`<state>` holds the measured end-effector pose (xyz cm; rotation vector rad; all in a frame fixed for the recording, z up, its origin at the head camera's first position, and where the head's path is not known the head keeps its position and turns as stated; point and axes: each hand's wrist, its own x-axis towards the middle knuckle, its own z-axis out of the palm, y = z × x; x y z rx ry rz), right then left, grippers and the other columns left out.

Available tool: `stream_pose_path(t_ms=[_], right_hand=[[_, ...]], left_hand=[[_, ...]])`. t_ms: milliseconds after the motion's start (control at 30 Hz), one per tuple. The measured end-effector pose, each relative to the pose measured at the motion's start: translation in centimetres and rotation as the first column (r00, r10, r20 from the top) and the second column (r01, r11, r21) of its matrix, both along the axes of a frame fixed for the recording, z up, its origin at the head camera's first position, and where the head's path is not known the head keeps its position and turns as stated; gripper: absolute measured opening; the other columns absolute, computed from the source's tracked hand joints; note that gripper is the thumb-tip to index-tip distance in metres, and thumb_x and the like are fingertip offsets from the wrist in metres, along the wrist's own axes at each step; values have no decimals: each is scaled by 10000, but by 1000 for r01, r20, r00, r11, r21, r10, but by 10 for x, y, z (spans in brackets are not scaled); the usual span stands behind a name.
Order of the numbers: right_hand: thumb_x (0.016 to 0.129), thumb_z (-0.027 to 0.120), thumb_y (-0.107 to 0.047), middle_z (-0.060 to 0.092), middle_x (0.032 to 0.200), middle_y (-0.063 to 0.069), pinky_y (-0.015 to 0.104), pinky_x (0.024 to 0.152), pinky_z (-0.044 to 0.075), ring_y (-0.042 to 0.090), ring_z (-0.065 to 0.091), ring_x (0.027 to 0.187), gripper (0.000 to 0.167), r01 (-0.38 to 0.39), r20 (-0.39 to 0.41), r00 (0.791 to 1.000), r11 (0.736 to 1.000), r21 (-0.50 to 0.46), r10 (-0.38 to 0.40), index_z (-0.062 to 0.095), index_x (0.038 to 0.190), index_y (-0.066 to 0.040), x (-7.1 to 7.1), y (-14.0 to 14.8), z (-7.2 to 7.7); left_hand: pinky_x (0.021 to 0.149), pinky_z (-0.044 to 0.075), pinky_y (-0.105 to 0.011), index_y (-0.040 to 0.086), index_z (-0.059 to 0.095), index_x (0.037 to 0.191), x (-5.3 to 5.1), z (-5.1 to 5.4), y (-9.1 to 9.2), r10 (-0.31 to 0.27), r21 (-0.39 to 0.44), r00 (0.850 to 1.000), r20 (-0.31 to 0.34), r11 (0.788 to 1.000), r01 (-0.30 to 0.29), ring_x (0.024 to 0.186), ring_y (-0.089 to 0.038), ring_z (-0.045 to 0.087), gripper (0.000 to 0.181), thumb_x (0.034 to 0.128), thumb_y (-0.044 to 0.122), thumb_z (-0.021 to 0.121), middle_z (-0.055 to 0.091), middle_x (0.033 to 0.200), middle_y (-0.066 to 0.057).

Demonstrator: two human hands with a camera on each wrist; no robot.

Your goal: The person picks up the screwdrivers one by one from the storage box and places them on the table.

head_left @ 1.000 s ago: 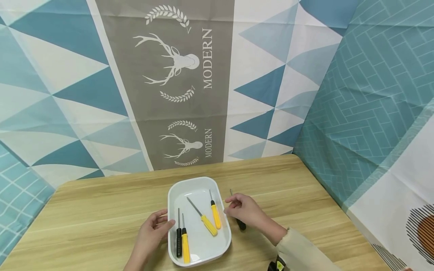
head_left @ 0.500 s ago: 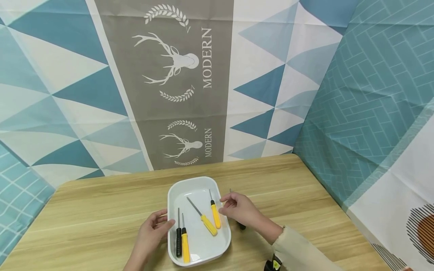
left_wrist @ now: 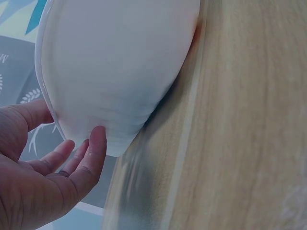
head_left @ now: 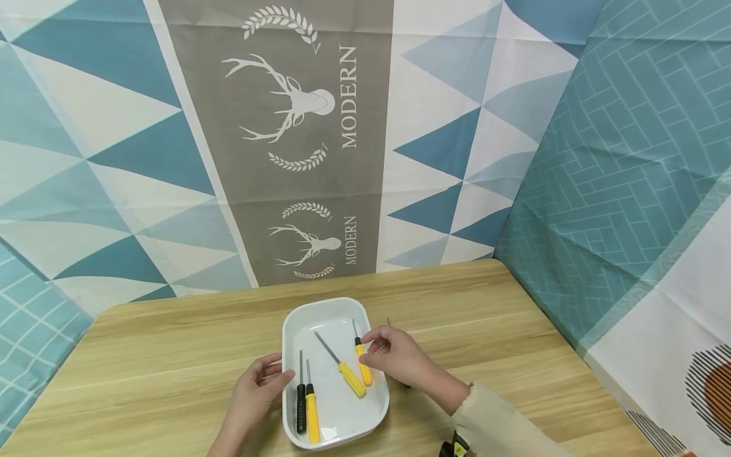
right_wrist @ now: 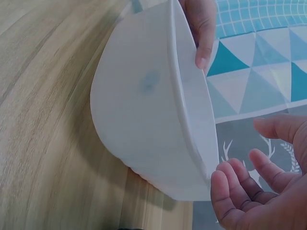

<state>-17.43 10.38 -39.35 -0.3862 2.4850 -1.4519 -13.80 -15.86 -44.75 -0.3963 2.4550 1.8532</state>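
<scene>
Though newly, right hand [head_left: 401, 359] over tray [head_left: 337, 416]

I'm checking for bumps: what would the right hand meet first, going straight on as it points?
The right hand would probably meet the rightmost yellow screwdriver, or the white tray first; depth is unclear.

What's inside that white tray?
Four screwdrivers lie in the white tray: a black screwdriver, a left yellow screwdriver, a middle yellow screwdriver and a right yellow screwdriver. The person's right grip covers part of the last one's handle, so that bit is hidden.
</scene>
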Motion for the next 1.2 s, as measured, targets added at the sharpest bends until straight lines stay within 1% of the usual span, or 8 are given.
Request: stream_pose_path(t_ms=[167,467,800,967,1200], right_hand=[[804,719,-217,582,880,22,205,624,471,133,525,769,346,-17,-2,1000,1000,-2,17,624,1092,-51,2,-6,0],[802,721,-211,579,875,10,207,592,466,140,524,761,286,-17,20,1000,1000,-2,17,632,1052,-105,5,-13,0],[783,736,-170,579,844,24,196,551,463,133,530,722,306,-35,24,999,999,-30,36,626,1038,-43,10,-22,-2],[776,741,-170,575,840,5,196,560,466,127,529,730,305,-39,31,999,999,-23,39,629,1032,-47,12,-26,-5],[768,747,-182,580,832,-14,193,570,471,111,534,728,290,-39,14,999,999,-4,39,644,1015,-71,13,-32,-7]], left_hand=[[725,583,-265,31,469,1308,0,0,0,2,8,1000,-4,1000,-2,1016,-221,616,506,863,181,660,559,1223,-228],[724,582,-260,26,470,1306,0,0,0,2,15,1000,-10,1000,-1,1015,-222,618,505,862,172,660,563,1219,-225],[728,583,-264,29,470,1308,0,0,0,-3,22,1000,-10,1000,3,1013,-223,618,509,861,177,663,559,1222,-225],[732,584,-270,31,466,1311,1,0,0,-6,10,1000,-3,1000,6,1024,-232,614,513,865,193,660,552,1232,-234],[734,583,-269,27,463,1311,1,0,-1,-4,8,1000,-4,1000,4,1033,-240,613,512,866,189,659,548,1237,-240]])
